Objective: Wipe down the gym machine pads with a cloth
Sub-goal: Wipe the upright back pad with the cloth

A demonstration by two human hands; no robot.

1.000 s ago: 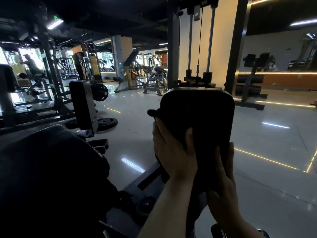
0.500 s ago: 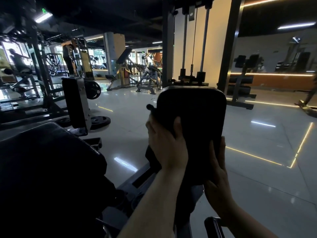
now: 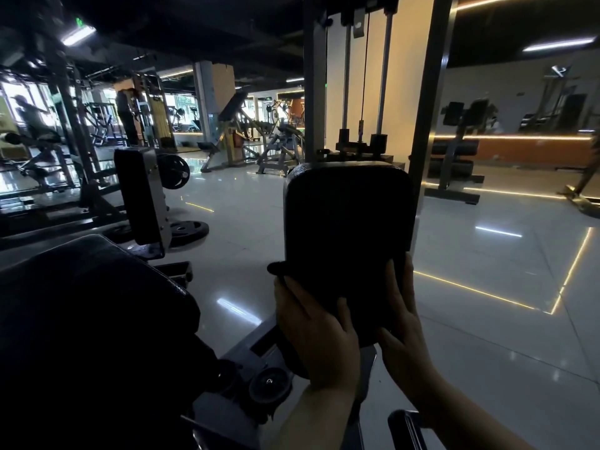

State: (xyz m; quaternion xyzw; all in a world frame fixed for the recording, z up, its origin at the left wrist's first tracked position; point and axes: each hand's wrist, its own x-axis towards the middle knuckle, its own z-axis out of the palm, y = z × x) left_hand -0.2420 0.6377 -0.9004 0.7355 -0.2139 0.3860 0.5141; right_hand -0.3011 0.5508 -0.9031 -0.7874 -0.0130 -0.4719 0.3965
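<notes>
No brand name or lettering could be read anywhere; the only sign was a small green lit one near the ceiling, too tiny to make out. The upright pad was black, rounded at its corners, faintly pebbled along its top edge, and stood in the middle of the view in front of the weight stack frame. A dark cloth lay against the pad's lower left side, one corner sticking out to the left; it was so dark that its edge against the pad could not be told. The left hand pressed on the cloth with fingers spread and fairly straight. The right hand lay flat along the pad's lower right edge, fingers straight and pointing up. The two hands were apart, one on each side of the pad. A larger black cushion filled the lower left. Weight plates lay on the glossy floor beyond.
</notes>
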